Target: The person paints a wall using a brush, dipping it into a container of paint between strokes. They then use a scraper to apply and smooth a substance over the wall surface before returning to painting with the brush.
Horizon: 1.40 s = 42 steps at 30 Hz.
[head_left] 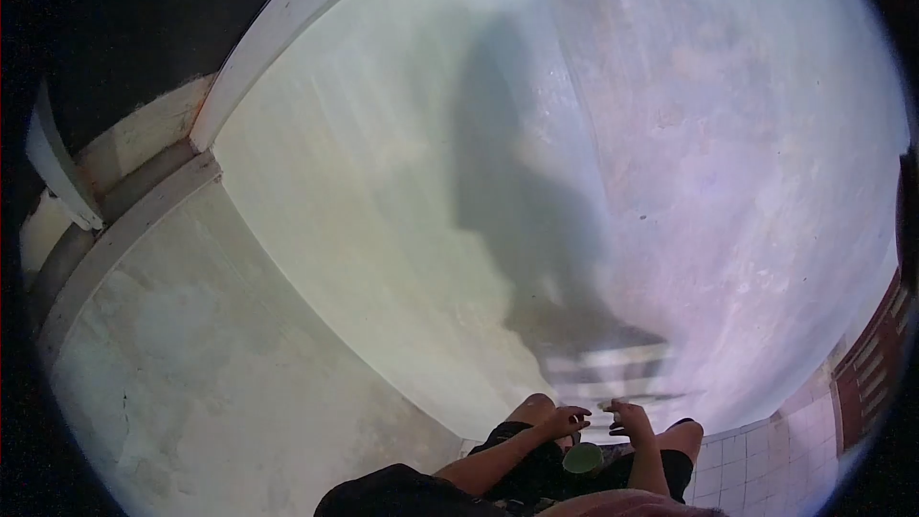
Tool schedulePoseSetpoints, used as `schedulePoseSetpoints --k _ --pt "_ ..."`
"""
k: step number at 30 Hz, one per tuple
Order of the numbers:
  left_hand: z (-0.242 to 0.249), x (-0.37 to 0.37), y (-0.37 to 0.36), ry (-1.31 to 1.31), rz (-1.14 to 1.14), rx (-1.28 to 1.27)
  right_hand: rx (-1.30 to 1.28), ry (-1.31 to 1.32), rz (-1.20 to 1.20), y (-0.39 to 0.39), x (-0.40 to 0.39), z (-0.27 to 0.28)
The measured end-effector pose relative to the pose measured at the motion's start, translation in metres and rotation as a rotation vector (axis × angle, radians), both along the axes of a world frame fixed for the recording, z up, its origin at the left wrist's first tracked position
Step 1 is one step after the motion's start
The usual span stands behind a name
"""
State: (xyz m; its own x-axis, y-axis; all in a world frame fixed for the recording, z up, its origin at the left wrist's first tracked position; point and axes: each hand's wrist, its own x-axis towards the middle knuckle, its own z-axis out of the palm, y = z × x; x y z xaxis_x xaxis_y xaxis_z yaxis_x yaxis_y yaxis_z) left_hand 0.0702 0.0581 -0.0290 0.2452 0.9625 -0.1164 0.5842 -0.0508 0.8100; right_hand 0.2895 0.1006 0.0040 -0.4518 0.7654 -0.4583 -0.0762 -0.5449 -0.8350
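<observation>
My left hand (571,419) is held low in the head view, above my lap, with its fingers bent and drawn together toward the right. What it pinches, if anything, is too small to name. Facing it across a small gap is my right hand (629,418), its thumb and forefinger together near a tiny pale spot that I cannot make out. Just below and between the two hands sits a light green bowl (583,460) in my lap, touched by neither. Its contents cannot be told at this size.
A large pale wall (402,230) stands close in front, with my shadow on it. White tiles (737,464) cover the floor at lower right. A reddish-brown slatted piece (871,364) stands at the right edge. A ledge (124,230) runs along the left wall.
</observation>
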Motion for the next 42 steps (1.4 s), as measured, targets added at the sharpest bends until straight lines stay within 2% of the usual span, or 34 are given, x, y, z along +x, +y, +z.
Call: schedulePoseSetpoints --k 1,2,4,6,8,9,10,11,14,16,18,20,21,24,26,28,31,32,33,34,36,38,40,42 --pt "0.011 0.009 0.0 0.009 -0.033 0.114 0.103 -0.086 0.04 0.004 -0.005 -0.013" --pt "0.023 0.017 0.0 0.018 -0.065 0.226 0.102 -0.082 0.033 0.008 -0.004 -0.025" --pt "0.047 0.033 0.008 0.048 -0.145 0.225 0.235 -0.204 0.033 -0.005 -0.002 0.016" --pt "0.051 0.049 0.017 0.046 -0.225 0.392 0.161 -0.17 0.011 -0.001 -0.004 0.003" --pt "0.05 0.058 0.021 -0.003 -0.221 0.363 0.018 0.171 -0.106 -0.002 0.0 0.014" --pt "0.056 0.061 0.024 0.025 -0.224 0.4 0.037 0.239 -0.075 -0.011 0.007 0.036" --pt "0.066 0.064 0.025 0.051 -0.226 0.437 0.037 0.231 -0.076 -0.012 0.008 0.035" --pt "0.075 0.065 0.021 0.048 -0.157 0.347 0.101 0.288 -0.014 -0.013 0.009 0.032" --pt "0.079 0.061 0.018 0.051 -0.15 0.406 0.187 0.332 0.072 -0.012 0.004 0.026" --pt "0.072 0.058 0.017 -0.044 -0.075 0.364 0.385 0.295 -0.013 -0.015 -0.004 0.025" --pt "0.056 0.051 0.024 0.051 -0.066 0.625 0.435 0.295 -0.035 -0.008 -0.018 0.004" --pt "0.054 0.053 0.025 -0.029 -0.061 0.604 0.629 0.145 -0.224 -0.009 -0.03 -0.007" --pt "0.057 0.054 0.021 -0.036 -0.033 0.595 0.664 0.147 -0.263 -0.016 -0.032 0.012" --pt "0.068 0.054 0.011 -0.077 -0.001 0.559 0.744 0.07 -0.347 -0.024 -0.037 0.017" --pt "0.072 0.054 0.01 -0.037 -0.049 0.679 0.798 0.079 -0.357 -0.023 -0.037 0.01" --pt "0.073 0.052 0.007 -0.02 -0.086 0.697 0.74 0.215 -0.341 -0.032 -0.04 0.031" --pt "0.074 0.044 0.002 -0.1 -0.014 0.561 0.832 -0.128 -0.443 -0.023 -0.042 0.011" --pt "0.07 0.039 0.004 -0.187 0.012 0.632 0.868 -0.25 -0.463 -0.022 -0.04 0.022" --pt "0.067 0.034 0.005 -0.11 0.08 0.814 0.812 -0.291 -0.511 -0.01 -0.035 0.013" --pt "0.064 0.026 0.005 -0.076 0.116 0.843 0.828 -0.32 -0.526 0.002 -0.025 0.017" --pt "0.059 0.011 0.003 -0.186 0.266 0.746 1.053 -0.29 -0.454 0.03 -0.007 0.044" --pt "0.043 -0.003 0.002 -0.21 0.364 0.728 1.278 -0.52 -0.427 0.046 0.002 0.13" --pt "0.027 -0.014 0.002 -0.226 0.428 0.542 1.282 -0.53 -0.448 0.077 0.011 0.201" --pt "0.018 -0.015 0.003 -0.279 0.474 0.535 1.745 -0.797 -0.371 0.095 0.015 0.299"
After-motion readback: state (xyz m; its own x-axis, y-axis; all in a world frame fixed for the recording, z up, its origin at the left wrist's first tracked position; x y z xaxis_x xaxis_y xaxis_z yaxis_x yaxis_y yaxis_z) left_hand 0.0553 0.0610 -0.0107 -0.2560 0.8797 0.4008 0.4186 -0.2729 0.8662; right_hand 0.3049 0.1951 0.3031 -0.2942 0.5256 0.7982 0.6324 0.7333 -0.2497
